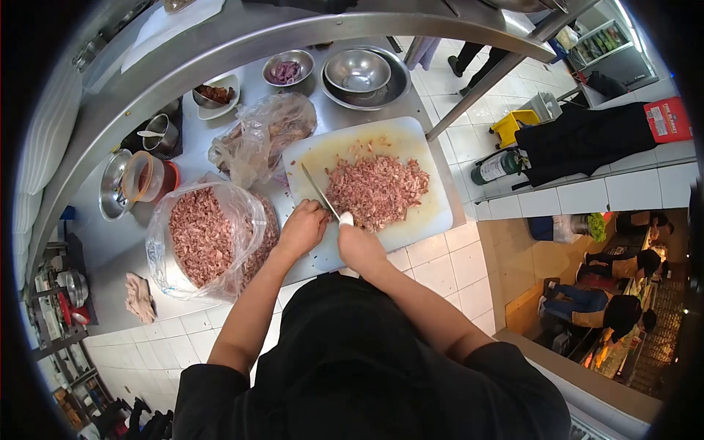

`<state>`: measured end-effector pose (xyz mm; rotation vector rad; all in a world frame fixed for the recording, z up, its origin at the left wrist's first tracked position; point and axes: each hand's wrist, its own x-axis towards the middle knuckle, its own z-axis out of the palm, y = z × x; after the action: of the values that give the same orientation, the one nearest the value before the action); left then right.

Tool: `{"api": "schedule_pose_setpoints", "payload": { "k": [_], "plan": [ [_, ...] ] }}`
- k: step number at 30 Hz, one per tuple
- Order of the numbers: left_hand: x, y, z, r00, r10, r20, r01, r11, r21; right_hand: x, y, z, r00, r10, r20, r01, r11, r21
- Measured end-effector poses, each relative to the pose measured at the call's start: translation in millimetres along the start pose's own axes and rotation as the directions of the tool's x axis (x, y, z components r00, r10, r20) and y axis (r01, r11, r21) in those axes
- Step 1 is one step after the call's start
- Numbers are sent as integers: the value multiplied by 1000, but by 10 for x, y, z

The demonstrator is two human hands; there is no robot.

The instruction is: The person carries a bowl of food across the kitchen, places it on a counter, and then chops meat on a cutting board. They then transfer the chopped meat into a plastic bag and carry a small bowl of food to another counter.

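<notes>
My right hand (359, 246) is wrapped around the white handle of a knife (320, 189), whose blade points away and to the left over the cutting board (301, 150). Close beside the blade, at the board's near left part, my left hand (304, 227) has its fingers curled; whatever they may hold is hidden. A spread heap of chopped reddish meat (378, 191) lies on the white board, to the right of the blade. Left of my left hand, an open clear plastic bag (163, 253) is full of the same chopped meat.
Behind the board stand stacked metal bowls (358, 71) and a bowl of sliced purple onion (284, 72). A plastic-wrapped item (268, 136) lies left of the board. A crumpled cloth or glove (139, 298) rests near the table edge. A metal shelf rail (323, 31) crosses overhead.
</notes>
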<state>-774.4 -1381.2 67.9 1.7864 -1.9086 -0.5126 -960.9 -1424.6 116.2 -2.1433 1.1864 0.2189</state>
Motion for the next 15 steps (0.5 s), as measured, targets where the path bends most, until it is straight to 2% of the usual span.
{"api": "schedule_pose_setpoints", "payload": {
  "k": [2,5,7,8,9,12,13,15],
  "plan": [
    [16,-3,-7,1000,4,0,-4,1000,16,205,-1,-48,999,-45,-24,44,999,-23],
    [13,-15,-33,999,32,34,-33,999,29,72,-57,-234,997,-69,-17,69,998,-10],
    [-13,-68,-9,997,45,57,-47,999,18,121,-2,62,997,-53,-56,56,998,42],
    [-32,-120,17,998,50,32,-50,999,-2,180,61,233,995,-34,-90,42,995,91],
    [-40,-118,27,998,55,8,-55,998,-23,222,73,254,985,-68,-160,93,984,151],
    [-68,-46,39,993,75,-89,-80,996,-47,396,144,-18,987,-103,-123,128,969,211],
    [-60,-14,64,991,97,-91,-101,994,-44,388,212,-93,980,-122,-160,154,966,208],
    [-101,41,209,988,27,-154,-40,995,-86,179,367,-356,972,-128,-198,159,976,147]
  ]
}}
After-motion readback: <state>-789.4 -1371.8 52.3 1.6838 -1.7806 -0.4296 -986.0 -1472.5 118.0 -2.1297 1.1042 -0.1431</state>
